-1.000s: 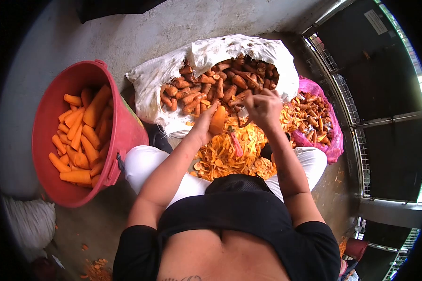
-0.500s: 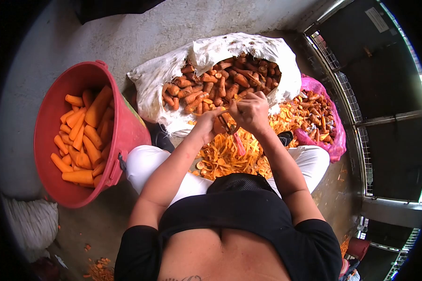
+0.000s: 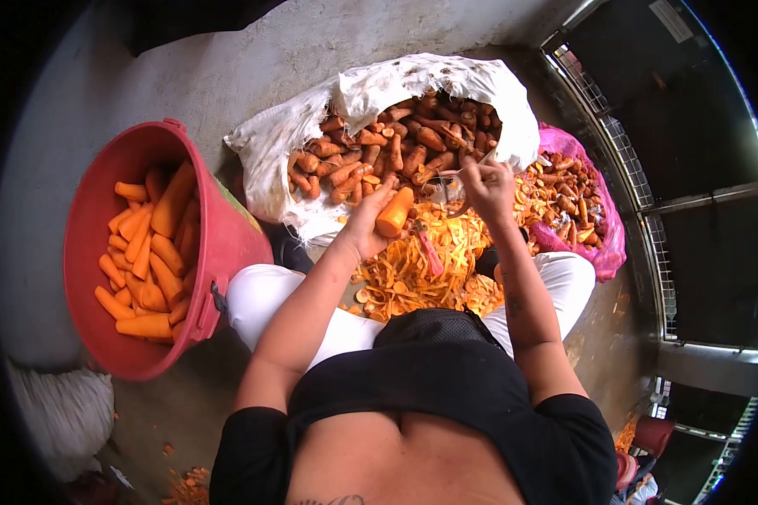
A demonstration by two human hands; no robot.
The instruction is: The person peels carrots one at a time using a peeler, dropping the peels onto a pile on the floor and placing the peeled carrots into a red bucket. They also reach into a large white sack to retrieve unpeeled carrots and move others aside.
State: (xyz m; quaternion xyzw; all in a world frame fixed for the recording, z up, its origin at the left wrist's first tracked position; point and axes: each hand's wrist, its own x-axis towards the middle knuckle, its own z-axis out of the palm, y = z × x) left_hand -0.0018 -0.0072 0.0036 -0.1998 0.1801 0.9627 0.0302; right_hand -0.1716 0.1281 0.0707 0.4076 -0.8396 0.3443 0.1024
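Note:
A peeled orange carrot lies in my left hand, its cut end toward me. To the right, my right hand is closed on a peeler, held apart from the carrot. Below both hands spreads a heap of carrot peelings, with a pink strip-like object on it. Beyond them, a torn white sack holds unpeeled carrots.
At the left stands a red bucket with peeled carrots. A pink bag of carrot pieces is at the right, near dark metal-framed panels. A pale sack lies at lower left.
My hands have moved apart. My right hand with the peeler has shifted right, away from the carrot, which now shows more of its peeled surface.

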